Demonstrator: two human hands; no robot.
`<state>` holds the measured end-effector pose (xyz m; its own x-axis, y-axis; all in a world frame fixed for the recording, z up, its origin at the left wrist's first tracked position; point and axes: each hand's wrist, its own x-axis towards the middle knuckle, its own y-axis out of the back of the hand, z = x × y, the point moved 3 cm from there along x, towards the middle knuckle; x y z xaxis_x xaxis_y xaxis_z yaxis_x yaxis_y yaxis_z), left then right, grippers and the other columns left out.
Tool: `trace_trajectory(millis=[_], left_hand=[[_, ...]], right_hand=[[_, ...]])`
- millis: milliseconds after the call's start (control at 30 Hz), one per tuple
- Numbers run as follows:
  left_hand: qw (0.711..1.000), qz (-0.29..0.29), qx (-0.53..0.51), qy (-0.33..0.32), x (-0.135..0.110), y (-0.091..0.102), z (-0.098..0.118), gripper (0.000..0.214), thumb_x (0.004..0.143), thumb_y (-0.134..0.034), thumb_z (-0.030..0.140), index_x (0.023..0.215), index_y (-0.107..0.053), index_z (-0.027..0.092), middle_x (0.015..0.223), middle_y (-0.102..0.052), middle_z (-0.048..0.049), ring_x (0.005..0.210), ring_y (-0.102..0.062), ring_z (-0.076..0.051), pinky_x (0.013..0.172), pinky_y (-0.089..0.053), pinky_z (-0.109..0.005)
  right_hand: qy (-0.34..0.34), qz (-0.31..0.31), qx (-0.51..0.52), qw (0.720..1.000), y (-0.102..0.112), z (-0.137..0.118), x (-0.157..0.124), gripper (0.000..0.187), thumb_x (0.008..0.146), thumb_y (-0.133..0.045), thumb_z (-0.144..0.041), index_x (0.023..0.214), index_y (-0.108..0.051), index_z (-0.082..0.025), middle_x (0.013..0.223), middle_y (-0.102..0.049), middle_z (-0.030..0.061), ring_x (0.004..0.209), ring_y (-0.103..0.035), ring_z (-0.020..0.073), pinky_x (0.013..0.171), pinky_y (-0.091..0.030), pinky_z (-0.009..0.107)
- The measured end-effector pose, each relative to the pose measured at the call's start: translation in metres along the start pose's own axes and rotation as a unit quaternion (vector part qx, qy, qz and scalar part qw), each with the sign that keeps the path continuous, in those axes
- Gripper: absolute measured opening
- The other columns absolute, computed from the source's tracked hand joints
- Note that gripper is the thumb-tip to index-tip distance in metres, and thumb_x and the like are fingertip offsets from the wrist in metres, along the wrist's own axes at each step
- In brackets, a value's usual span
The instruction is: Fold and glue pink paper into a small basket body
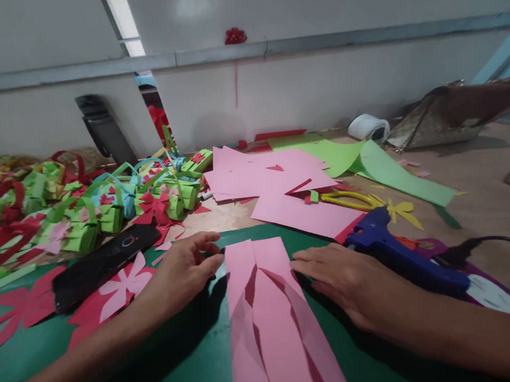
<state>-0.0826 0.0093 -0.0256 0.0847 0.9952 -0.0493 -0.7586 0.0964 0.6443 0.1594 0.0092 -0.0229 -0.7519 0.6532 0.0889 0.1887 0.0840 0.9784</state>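
Both hands open, left hand (185,271) and right hand (340,279) flanking folded pink paper (271,319) on green mat (188,366), fingertips at its edges.

A single head-worn camera looked forward and down across a green mat (198,371), sitting close above it. The nearest things lay at six o'clock, right under the lens; the white wall (316,84) stood far off at twelve o'clock. Forearms entered from seven and five o'clock. With no second view, nothing was shared.

Two hands (185,271), one glue gun (397,254), one phone (101,265).
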Motion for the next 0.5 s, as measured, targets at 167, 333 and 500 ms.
trace_trajectory(millis=[167, 333, 500], left_hand=[[0.958, 0.081, 0.139, -0.236, -0.006, -0.009, 0.002, 0.028, 0.086, -0.047, 0.018, 0.113, -0.056, 0.019, 0.107, -0.061, -0.0081, 0.094, -0.059, -0.019, 0.081, -0.048, -0.032], [0.918, 0.056, 0.185, -0.345, -0.011, -0.010, -0.001, 0.050, 0.085, -0.038, 0.003, 0.129, -0.043, 0.027, 0.105, -0.055, -0.0061, 0.085, -0.057, -0.013, 0.071, -0.048, -0.024], [0.871, -0.010, 0.236, -0.431, -0.012, -0.016, 0.009, 0.041, 0.083, -0.041, 0.004, 0.111, -0.058, 0.028, 0.106, -0.053, -0.0061, 0.074, -0.055, -0.010, 0.058, -0.042, -0.020]], right_hand=[[0.067, 0.077, -0.156, 0.982, 0.017, -0.009, -0.011, 0.034, 0.083, -0.042, -0.009, 0.112, -0.059, -0.015, 0.103, -0.066, 0.0110, 0.092, -0.060, 0.0267, 0.079, -0.047, 0.044], [-0.051, 0.128, -0.424, 0.895, 0.040, 0.008, -0.041, 0.042, 0.088, -0.035, -0.026, 0.118, -0.058, -0.006, 0.076, -0.061, 0.0177, 0.067, -0.058, 0.0335, 0.051, -0.045, 0.044], [-0.112, 0.112, -0.416, 0.895, 0.039, 0.033, -0.052, 0.048, 0.089, -0.025, -0.032, 0.117, -0.058, -0.010, 0.084, -0.060, 0.0214, 0.057, -0.058, 0.0314, 0.033, -0.035, 0.033]])
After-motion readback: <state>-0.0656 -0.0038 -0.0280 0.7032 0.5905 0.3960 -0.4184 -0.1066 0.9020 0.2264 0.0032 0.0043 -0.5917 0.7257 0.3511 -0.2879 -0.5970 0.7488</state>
